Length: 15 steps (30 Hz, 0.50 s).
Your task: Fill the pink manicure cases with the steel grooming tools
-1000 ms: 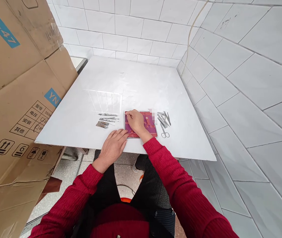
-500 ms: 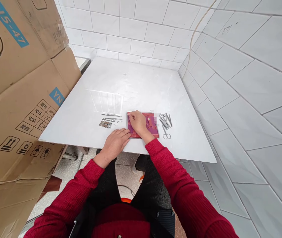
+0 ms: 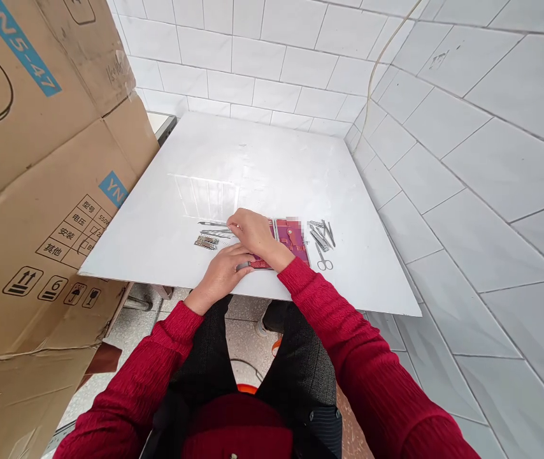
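Observation:
A red and purple manicure case [image 3: 295, 237] lies opened out on the white table. My left hand [image 3: 223, 273] is at its near left edge, fingertips on the edge and thumb at the front side. My right hand [image 3: 251, 231] reaches across the left half of the case, hiding much of it. Its fingers are pinched together beside the slim metal tools [image 3: 214, 232]; whatever is between them is hidden. Left of the hands are nail clippers [image 3: 206, 242]. Small scissors [image 3: 323, 260] and several metal manicure tools [image 3: 320, 236] lie right of the case.
Tall cardboard boxes [image 3: 57, 191] stand along the table's left side. White tiled walls [image 3: 276, 67] close off the back and right, with a thin cable [image 3: 372, 76] hanging in the corner. The white table's [image 3: 276, 159] front edge is just before my lap.
My right hand has moved left from over the case towards the slim tools. The left hand stays at the case's edge, its thumb now showing apart from the fingers. The view has shifted slightly.

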{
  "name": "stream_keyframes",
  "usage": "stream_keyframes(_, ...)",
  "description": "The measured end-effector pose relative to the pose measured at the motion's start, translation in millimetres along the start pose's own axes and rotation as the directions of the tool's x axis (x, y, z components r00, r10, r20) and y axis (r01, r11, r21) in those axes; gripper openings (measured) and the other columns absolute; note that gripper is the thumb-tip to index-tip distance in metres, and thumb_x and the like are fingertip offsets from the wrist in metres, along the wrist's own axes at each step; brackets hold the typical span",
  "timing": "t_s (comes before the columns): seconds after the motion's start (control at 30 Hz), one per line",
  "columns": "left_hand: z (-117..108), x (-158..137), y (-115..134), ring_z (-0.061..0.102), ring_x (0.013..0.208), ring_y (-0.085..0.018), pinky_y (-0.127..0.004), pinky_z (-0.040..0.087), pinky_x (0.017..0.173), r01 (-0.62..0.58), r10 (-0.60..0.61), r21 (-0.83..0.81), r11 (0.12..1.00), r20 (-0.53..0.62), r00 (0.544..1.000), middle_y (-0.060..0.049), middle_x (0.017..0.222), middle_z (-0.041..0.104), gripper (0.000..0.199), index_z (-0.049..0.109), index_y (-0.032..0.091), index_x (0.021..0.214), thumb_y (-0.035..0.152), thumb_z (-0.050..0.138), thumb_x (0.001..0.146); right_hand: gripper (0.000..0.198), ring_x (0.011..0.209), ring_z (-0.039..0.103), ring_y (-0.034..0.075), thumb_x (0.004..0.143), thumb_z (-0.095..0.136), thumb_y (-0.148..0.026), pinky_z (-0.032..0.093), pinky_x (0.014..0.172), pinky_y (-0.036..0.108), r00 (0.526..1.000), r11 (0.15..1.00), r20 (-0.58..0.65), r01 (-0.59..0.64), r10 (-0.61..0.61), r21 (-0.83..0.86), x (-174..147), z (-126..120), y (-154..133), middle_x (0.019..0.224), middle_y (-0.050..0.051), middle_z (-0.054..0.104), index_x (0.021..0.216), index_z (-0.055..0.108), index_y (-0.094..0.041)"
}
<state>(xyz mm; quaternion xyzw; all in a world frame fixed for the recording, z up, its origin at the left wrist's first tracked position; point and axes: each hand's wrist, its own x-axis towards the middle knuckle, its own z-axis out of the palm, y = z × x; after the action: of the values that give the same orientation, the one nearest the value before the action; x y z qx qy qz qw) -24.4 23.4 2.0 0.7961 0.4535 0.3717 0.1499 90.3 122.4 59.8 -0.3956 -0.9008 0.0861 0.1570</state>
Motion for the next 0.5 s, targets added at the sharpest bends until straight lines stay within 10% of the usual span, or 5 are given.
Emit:
stream_keyframes(0.2,0,-2,1,0.066,0.117,-0.026,-0.046,0.052,0.102,0.048,-0.049,0.013,0.999,0.015,0.999,-0.006,0.120,0.075,0.020,0.075,0.024,0.113,0.025,0.065,0.096,0.026,0.074,0.058,0.017,0.090,0.052,-0.011,0.029,0.061,0.030,0.977,0.994,0.212,0.019,0.004,-0.109,18,1,-14,0.091,0.006,0.072,0.084,0.076,-0.019)
stream_keyframes(0.5,2,-2,-1,0.063,0.124,-0.027,-0.048,0.052,0.106,0.026,-0.027,0.041,0.999,0.016,1.000,-0.007,0.126,0.073,0.022,0.075,0.024,0.115,0.027,0.066,0.096,0.026,0.073,0.057,0.017,0.090,0.050,-0.014,0.029,0.060,0.029,0.986,0.997,0.167,-0.008,0.022,-0.082,20,2,-9,0.086,0.004,0.072,0.083,0.075,-0.021)
